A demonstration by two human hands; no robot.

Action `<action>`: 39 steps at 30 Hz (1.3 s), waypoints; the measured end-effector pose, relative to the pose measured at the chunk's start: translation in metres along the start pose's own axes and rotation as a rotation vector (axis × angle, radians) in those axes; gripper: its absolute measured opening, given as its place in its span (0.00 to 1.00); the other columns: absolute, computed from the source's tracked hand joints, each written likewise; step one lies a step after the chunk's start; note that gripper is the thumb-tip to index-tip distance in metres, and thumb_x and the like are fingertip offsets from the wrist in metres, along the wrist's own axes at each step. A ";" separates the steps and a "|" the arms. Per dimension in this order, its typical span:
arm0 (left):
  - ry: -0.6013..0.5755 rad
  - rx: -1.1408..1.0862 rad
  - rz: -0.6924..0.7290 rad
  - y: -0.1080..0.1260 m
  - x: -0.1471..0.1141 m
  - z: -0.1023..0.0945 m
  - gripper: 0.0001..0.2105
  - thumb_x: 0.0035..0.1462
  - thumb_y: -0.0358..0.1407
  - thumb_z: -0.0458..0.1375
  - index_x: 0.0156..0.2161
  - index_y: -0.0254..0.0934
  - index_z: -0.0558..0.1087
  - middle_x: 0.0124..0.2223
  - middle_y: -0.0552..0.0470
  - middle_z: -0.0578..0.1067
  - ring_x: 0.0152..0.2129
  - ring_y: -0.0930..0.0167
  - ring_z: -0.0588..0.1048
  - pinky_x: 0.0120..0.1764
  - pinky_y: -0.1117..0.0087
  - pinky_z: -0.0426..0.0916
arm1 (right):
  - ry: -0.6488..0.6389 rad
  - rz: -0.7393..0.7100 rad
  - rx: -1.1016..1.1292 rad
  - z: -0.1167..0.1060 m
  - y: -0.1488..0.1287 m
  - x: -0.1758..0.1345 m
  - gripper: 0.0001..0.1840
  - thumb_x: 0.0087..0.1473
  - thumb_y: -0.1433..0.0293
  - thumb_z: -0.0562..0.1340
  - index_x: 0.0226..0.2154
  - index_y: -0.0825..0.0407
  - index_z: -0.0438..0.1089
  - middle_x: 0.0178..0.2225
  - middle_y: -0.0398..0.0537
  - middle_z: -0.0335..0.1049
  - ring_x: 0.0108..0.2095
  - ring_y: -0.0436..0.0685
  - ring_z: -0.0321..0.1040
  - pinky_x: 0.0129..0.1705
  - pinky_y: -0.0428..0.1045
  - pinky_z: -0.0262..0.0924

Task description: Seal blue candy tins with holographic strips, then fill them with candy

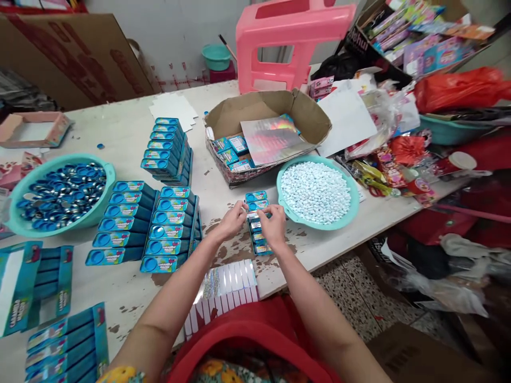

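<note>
My left hand (233, 221) is closed in a pinch above a short row of small blue candy boxes (256, 196). My right hand (273, 225) pinches from the other side. A thin shiny strip (253, 214) spans the gap between both sets of fingertips, over one box of the row. The nearer boxes in that row have shiny strips on their tops; the farther ones show bare blue tops. Close to my forearms lies a sheet of holographic strips (229, 279), partly peeled to white backing. Right of the row stands a turquoise basin of white candies (315, 191).
Stacked blue boxes (165, 234) stand to the left, beside a basin of blue-and-silver caps (72, 191). A cardboard tray (267, 106) holds more boxes behind my hands. Farther back is a pink stool (295, 37). Wrappers and bags (403, 154) clutter the right side.
</note>
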State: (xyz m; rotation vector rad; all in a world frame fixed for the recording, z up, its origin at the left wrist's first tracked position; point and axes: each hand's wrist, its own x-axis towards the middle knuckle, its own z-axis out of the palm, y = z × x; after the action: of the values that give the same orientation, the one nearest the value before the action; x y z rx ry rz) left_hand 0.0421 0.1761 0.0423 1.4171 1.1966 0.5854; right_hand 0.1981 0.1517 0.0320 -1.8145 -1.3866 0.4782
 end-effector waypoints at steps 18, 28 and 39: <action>0.156 0.231 -0.214 -0.048 -0.045 0.027 0.06 0.57 0.34 0.50 0.40 0.37 0.63 0.29 0.54 0.70 0.27 0.71 0.70 0.34 0.71 0.63 | -0.008 -0.115 -0.030 -0.029 0.000 -0.051 0.10 0.56 0.70 0.53 0.42 0.52 0.61 0.41 0.54 0.64 0.45 0.59 0.61 0.48 0.54 0.57; 0.065 0.715 -0.190 -0.106 -0.188 0.011 0.19 0.59 0.33 0.48 0.56 0.37 0.62 0.56 0.43 0.67 0.53 0.62 0.64 0.55 0.60 0.57 | -0.551 0.308 0.181 -0.010 0.074 -0.191 0.20 0.50 0.61 0.58 0.45 0.54 0.61 0.29 0.47 0.69 0.26 0.55 0.67 0.29 0.51 0.65; -0.029 0.674 -0.259 -0.088 -0.196 -0.013 0.14 0.62 0.38 0.45 0.33 0.37 0.71 0.37 0.47 0.75 0.39 0.65 0.71 0.42 0.67 0.61 | -0.561 -0.391 -0.160 -0.014 0.001 -0.172 0.20 0.58 0.66 0.56 0.53 0.51 0.63 0.47 0.57 0.64 0.48 0.63 0.59 0.49 0.58 0.59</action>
State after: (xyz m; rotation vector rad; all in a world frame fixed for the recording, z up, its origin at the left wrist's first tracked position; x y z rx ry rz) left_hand -0.0684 -0.0064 0.0171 1.7674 1.6072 -0.0382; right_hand 0.1509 -0.0136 0.0122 -1.5266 -2.1616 0.7140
